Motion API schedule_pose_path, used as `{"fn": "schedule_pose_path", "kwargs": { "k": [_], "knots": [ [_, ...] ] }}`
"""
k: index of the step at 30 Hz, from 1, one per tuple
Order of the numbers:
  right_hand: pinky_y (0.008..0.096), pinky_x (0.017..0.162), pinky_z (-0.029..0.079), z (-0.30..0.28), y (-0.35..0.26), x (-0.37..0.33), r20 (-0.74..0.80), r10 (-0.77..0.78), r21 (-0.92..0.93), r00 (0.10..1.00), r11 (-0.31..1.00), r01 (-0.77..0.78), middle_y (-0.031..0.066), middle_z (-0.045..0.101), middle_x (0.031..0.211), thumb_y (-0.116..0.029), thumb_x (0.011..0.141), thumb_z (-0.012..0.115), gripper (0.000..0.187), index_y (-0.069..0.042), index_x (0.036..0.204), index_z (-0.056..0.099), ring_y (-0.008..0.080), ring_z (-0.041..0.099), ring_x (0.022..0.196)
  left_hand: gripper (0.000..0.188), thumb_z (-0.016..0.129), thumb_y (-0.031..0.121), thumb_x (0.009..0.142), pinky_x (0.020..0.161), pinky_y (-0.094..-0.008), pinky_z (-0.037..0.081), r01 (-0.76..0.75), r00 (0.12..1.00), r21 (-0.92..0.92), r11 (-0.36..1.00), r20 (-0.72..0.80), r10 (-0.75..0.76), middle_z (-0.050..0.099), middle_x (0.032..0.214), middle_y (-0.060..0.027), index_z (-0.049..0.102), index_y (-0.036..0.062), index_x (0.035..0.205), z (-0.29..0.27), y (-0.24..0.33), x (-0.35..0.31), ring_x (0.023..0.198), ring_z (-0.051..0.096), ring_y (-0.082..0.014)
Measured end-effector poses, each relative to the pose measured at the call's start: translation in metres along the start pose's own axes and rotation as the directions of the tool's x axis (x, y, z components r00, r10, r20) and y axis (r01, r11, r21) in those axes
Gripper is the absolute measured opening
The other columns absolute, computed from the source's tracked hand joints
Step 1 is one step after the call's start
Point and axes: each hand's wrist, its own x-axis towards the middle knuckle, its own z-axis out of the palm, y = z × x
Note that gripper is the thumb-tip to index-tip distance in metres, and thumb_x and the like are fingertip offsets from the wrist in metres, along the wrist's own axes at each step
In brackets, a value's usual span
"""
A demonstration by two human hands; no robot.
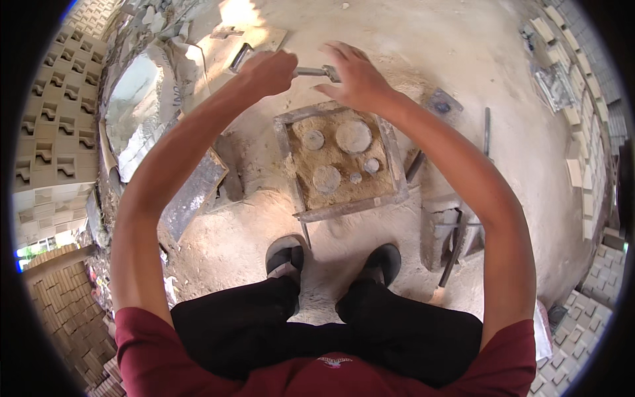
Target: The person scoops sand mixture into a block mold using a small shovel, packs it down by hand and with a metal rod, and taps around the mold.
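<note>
My left hand [268, 73] is closed around a short grey metal tool [311, 71], beyond the far edge of a square frame. The tool's wider end points right, toward my right hand; its exact kind cannot be made out. My right hand [360, 76] has its fingers spread, close beside that end, and is slightly blurred. Below both hands on the ground lies the square frame [344, 210], packed with brown sand [340, 162]. Several round grey discs of different sizes sit in the sand, the largest disc [354, 136] at the far right.
My sandalled feet stand just in front of the frame. Grey blocks [440, 231] and a dark bar [453, 255] lie right of it. A dark board [195, 192] and a large whitish basin-like thing [135, 99] are at left. Stacked pale blocks [59, 106] line the sides.
</note>
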Motion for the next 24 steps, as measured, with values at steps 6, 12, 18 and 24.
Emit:
{"fn": "schedule_pose_path", "kwargs": {
  "k": [6, 12, 18, 24],
  "knots": [
    [0.0435, 0.075, 0.051, -0.060, -0.048, 0.023, 0.071, 0.256, 0.299, 0.964, 0.917, -0.266, 0.0151, 0.067, 0.078, -0.041, 0.085, 0.065, 0.042, 0.001, 0.085, 0.065, 0.0311, 0.067, 0.079, 0.030, 0.053, 0.031, 0.094, 0.071, -0.0450, 0.050, -0.184, 0.939, 0.097, 0.978, -0.277, 0.204, 0.066, 0.088, -0.0166, 0.064, 0.0025, 0.096, -0.119, 0.063, -0.074, 0.080, 0.065, -0.0310],
    [0.0358, 0.050, 0.043, -0.126, -0.084, -0.015, -0.029, 0.355, 0.243, 0.934, 0.909, -0.338, 0.0071, 0.053, 0.047, -0.041, 0.091, 0.057, 0.049, -0.003, 0.060, 0.060, 0.0195, 0.053, 0.045, 0.041, 0.051, 0.040, 0.096, 0.072, -0.0283, 0.050, -0.401, 0.854, -0.644, 0.652, -0.520, 0.013, 0.069, 0.092, -0.0090, 0.068, 0.0030, 0.091, -0.189, 0.071, -0.092, 0.081, 0.063, -0.0134],
    [0.0312, 0.044, 0.029, -0.117, -0.067, -0.083, -0.030, 0.771, 0.809, 0.636, 0.393, -0.437, -0.0024, 0.038, 0.048, -0.042, 0.095, 0.056, 0.054, -0.013, 0.052, 0.041, 0.0108, 0.034, 0.042, 0.060, 0.035, 0.046, 0.100, 0.103, -0.0431, 0.041, -0.285, 0.865, -0.423, 0.860, -0.499, 0.042, 0.051, 0.129, -0.0273, 0.043, -0.0053, 0.131, 0.029, 0.053, -0.052, 0.118, 0.054, -0.0335],
    [0.0289, 0.046, 0.032, -0.099, -0.068, -0.097, -0.037, 0.834, 0.929, 0.550, 0.231, -0.288, -0.0035, 0.030, 0.049, -0.031, 0.096, 0.056, 0.050, -0.016, 0.054, 0.034, 0.0100, 0.031, 0.044, 0.076, 0.031, 0.050, 0.098, 0.118, -0.0462, 0.004, -0.245, 0.942, -0.052, 0.968, -0.250, 0.225, 0.013, 0.154, -0.0241, 0.014, -0.0058, 0.147, 0.147, 0.058, -0.115, 0.145, 0.007, -0.0340]
  ]
}}
